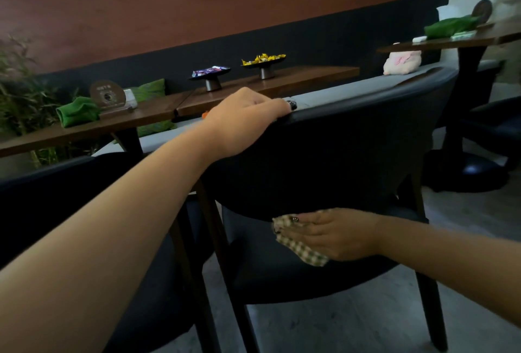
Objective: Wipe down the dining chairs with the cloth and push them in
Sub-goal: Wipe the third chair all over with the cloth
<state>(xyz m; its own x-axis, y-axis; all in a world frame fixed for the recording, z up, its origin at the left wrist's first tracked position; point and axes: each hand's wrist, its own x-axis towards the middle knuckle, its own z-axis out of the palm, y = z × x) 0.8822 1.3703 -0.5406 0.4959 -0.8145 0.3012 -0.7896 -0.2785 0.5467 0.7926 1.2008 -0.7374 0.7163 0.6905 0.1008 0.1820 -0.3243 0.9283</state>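
A dark upholstered dining chair [338,161] with a curved backrest stands in front of me, its back toward me. My left hand [248,118] grips the top rim of the backrest, fingers curled over the edge. My right hand [335,235] presses a beige checked cloth [298,242] flat against the lower edge of the backrest, just above the seat, with fingers straight. A second dark chair [70,189] stands to the left, partly hidden behind my left forearm.
A long wooden table [253,84] beyond the chair carries two footed dishes of wrapped sweets [210,72], green folded cloths [77,111] and a round sign. A pedestal table [462,42] and another chair stand at the right. A plant fills the left edge.
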